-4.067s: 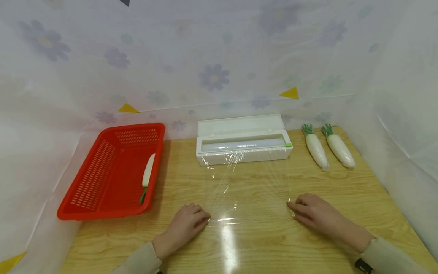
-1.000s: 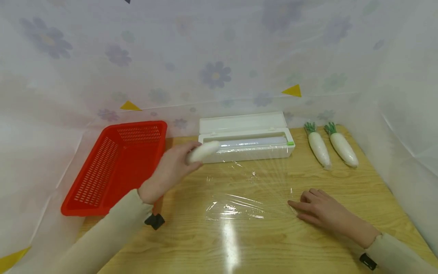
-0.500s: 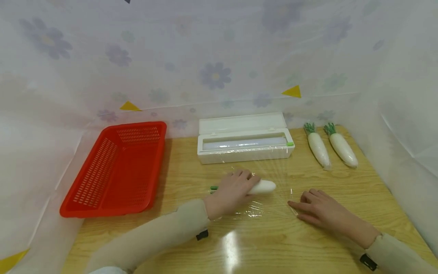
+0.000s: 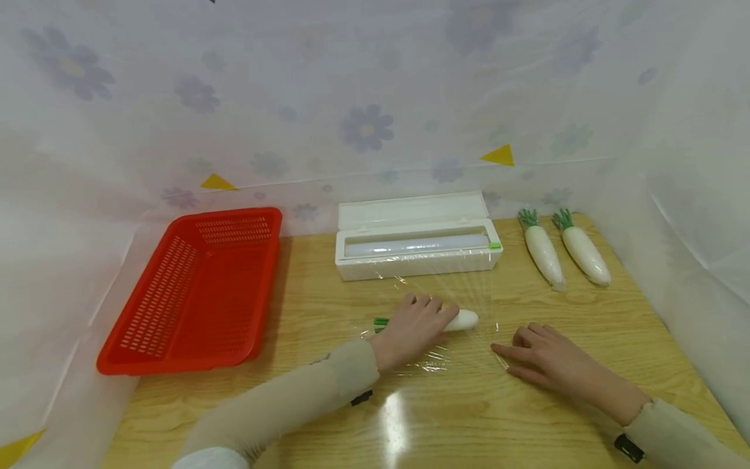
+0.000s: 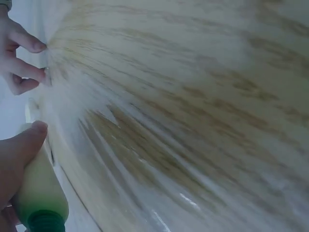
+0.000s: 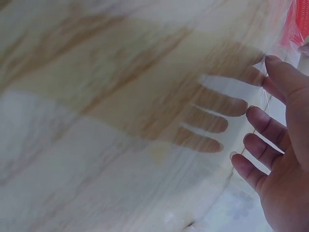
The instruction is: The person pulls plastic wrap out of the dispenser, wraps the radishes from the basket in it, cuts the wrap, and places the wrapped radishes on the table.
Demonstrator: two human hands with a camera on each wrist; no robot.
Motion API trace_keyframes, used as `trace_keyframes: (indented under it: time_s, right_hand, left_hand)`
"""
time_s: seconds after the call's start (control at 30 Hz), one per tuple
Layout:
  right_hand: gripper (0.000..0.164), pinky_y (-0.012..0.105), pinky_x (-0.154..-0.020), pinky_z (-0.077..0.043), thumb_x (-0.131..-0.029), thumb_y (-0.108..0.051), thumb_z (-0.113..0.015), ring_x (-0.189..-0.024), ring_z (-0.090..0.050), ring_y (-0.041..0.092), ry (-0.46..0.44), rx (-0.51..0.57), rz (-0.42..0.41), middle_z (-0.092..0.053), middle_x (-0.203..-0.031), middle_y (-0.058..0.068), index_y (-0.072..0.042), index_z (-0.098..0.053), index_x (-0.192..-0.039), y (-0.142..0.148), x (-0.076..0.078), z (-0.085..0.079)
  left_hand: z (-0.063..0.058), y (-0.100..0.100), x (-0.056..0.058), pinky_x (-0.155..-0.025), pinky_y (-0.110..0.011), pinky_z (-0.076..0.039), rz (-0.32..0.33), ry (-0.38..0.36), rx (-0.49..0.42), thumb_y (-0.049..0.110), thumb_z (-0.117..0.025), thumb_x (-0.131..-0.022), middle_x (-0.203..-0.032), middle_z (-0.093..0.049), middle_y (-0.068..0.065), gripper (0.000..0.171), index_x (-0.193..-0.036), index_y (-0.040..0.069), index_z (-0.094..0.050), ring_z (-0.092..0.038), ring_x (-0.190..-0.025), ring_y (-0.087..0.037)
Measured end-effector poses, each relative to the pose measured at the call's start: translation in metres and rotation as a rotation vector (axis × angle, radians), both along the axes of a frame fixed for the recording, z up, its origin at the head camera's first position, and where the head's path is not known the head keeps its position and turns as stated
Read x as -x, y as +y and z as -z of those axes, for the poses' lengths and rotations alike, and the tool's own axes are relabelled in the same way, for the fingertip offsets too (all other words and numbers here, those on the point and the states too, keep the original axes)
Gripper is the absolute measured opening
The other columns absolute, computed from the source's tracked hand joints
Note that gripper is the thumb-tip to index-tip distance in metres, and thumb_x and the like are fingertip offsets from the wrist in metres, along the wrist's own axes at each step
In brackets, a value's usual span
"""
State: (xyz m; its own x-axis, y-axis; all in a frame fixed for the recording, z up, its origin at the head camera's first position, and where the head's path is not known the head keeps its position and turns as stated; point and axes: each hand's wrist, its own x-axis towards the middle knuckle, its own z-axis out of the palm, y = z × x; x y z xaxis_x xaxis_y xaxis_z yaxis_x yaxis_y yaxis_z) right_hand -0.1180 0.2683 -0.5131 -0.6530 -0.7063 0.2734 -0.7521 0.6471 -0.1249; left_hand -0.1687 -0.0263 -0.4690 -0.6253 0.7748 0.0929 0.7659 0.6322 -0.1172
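Observation:
In the head view my left hand grips a white radish from above, the green leaf stubs pointing left. The radish lies sideways over a clear sheet of cling film; its middle is hidden by my fingers. The left wrist view shows the thumb along the pale radish, close to its green end. My right hand pinches the film's near right corner between thumb and index finger, its other fingers loosely bent in the right wrist view. The film stretches back to a roll inside a white dispenser box.
The dispenser's lid stands raised at the back. A red plastic basket sits at the left. Two film-wrapped radishes, one inner and one outer, lie at the back right. Patterned white sheeting surrounds the wooden table.
My left hand has let go of the film's left corner, taken the radish from the basket and carried it right onto the film. The right hand has stayed at its corner.

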Motion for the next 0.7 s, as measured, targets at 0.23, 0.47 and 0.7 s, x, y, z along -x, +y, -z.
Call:
trace_keyframes:
  time_s: [0.23,0.47,0.7]
  right_hand:
    - [0.043,0.027,-0.068,-0.038,-0.078,-0.032,-0.074,-0.078,-0.037,0.000,0.005,-0.002,-0.006,-0.047,-0.088,-0.018,-0.029,-0.065,-0.120,-0.001,0.000,-0.001]
    - [0.043,0.027,-0.067,-0.038,-0.077,-0.030,-0.075,-0.077,-0.036,0.000,0.008,-0.003,0.002,-0.045,-0.086,-0.017,-0.028,-0.066,-0.119,-0.002,-0.001,-0.001]
    - [0.043,0.027,-0.067,-0.038,-0.077,-0.029,-0.075,-0.078,-0.037,0.000,0.018,0.001,-0.014,-0.047,-0.087,-0.016,-0.028,-0.065,-0.119,-0.001,0.000,0.000]
  left_hand:
    - [0.010,-0.004,0.000,-0.071,-0.030,-0.036,0.012,0.048,0.026,0.051,-0.056,-0.088,-0.102,-0.053,0.004,0.042,-0.117,0.024,-0.041,-0.052,-0.093,-0.015]
    - [0.020,-0.010,0.002,-0.076,-0.030,-0.037,0.015,0.022,-0.003,0.053,-0.056,-0.087,-0.103,-0.055,0.005,0.048,-0.123,0.023,-0.044,-0.053,-0.093,-0.014]
    - [0.027,-0.020,0.005,-0.094,-0.038,-0.039,-0.062,-0.192,-0.160,0.056,-0.055,-0.087,-0.116,-0.057,0.004,0.055,-0.129,0.021,-0.048,-0.052,-0.108,-0.015]
